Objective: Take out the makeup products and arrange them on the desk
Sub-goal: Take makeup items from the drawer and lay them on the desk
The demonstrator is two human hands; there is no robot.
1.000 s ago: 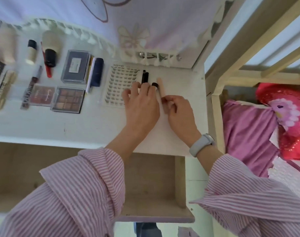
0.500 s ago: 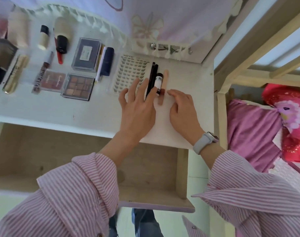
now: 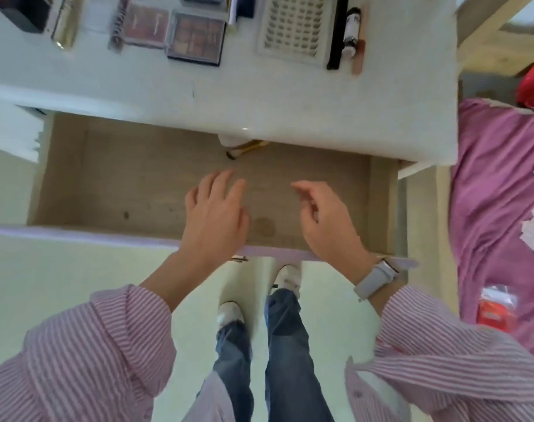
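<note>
Makeup lies in a row along the white desk (image 3: 290, 99): a gold tube (image 3: 65, 28), two eyeshadow palettes (image 3: 195, 36), a lash tray (image 3: 293, 28), a black pencil (image 3: 335, 38), a small bottle (image 3: 351, 28) and a pink stick (image 3: 360, 47). Below the desk the wooden drawer (image 3: 138, 184) stands pulled out. My left hand (image 3: 217, 214) and my right hand (image 3: 326, 223) hover over its right half, fingers loose, holding nothing. A small gold and black item (image 3: 244, 147) peeks from under the desk edge at the drawer's back.
A bed with a purple cover (image 3: 497, 208) and a red packet (image 3: 497, 309) lies to the right. My legs and white shoes (image 3: 229, 312) stand on the pale floor below the drawer front.
Both hands left the pencil, bottle and pink stick on the desk and drew back down over the open drawer. The view tilted downward.
</note>
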